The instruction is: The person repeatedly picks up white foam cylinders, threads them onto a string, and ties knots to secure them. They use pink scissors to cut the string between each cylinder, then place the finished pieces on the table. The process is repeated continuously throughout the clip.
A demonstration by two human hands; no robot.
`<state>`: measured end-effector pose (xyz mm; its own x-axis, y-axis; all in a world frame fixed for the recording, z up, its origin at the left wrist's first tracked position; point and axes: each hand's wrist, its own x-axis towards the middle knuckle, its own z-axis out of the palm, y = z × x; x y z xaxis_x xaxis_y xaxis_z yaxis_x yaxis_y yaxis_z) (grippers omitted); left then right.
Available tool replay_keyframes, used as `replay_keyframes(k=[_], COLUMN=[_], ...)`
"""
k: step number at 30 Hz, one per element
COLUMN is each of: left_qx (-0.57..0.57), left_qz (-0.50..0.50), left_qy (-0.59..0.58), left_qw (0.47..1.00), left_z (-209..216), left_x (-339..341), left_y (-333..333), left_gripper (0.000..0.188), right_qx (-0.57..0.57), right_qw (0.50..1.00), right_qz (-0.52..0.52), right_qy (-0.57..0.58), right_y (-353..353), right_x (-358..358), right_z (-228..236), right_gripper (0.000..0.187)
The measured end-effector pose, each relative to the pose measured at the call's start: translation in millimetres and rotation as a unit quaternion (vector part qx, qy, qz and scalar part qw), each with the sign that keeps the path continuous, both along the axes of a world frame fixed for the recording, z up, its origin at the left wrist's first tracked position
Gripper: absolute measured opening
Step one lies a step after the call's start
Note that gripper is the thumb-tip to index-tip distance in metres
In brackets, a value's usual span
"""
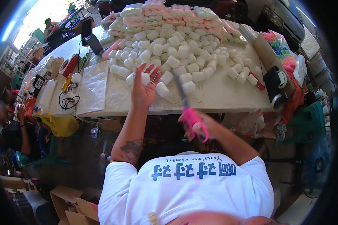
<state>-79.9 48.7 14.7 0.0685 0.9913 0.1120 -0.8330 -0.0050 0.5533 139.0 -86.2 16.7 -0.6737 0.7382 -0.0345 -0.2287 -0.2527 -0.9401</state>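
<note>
My left hand (143,90) is palm up at the near edge of the pile, fingers partly curled. A small white cylinder (145,78) sits between its thumb and fingers, and thin white string runs across the fingers. Another white cylinder (162,89) hangs or lies just right of the palm, with a loose string end by it. My right hand (206,125) grips the pink handles of a pair of scissors (193,118). Their blades point up and away toward the pile and are smeared by motion. A large heap of white cylinders (172,52) covers the middle of the table.
Stacked clear bags (169,15) of white and pink pieces line the table's far side. Left are a phone on a stand (93,43), a plastic sheet (93,88) and a black cable (69,101). A cardboard box (268,52) and black device (276,84) stand right. Another person (24,131) sits far left.
</note>
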Motion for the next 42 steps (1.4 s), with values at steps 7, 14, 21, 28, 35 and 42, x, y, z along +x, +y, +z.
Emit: replay_keyframes(k=[7,14,21,28,35,42], left_qx=[0.000,-0.011,-0.099,-0.133,0.297,0.276], left_qz=[-0.016,-0.007,0.091,0.109,0.008,-0.016], left_qy=[-0.068,-0.084,0.040,0.287,0.774,0.792], left_qw=[0.998,0.996,0.990,0.943,0.560,0.544], left_z=[-1.0,-2.9,-9.3,64.1,44.4,3.6], left_x=[1.8,4.7,-21.5,-45.5,-51.9,-47.5], left_y=[-8.0,-6.6,27.8,93.5,24.9,-12.4], left_gripper=[0.065,0.067,0.051,0.079,0.062,0.070], right_qx=[-0.064,-0.107,-0.031,0.258,0.437,0.497], right_qw=[0.997,0.994,0.947,0.653,0.469,0.735], right_qz=[0.042,-0.017,-0.254,-0.426,-0.402,-0.303], right_qy=[0.028,0.008,-0.195,-0.571,-0.654,-0.348], right_y=[-4.2,6.4,7.3,-1.5,15.1,47.7], right_x=[-39.9,-53.0,15.9,155.0,193.4,8.6], right_z=[-45.3,-29.5,3.4,11.3,11.1,3.1], right_gripper=[0.067,0.053,0.036,0.049,0.040,0.044])
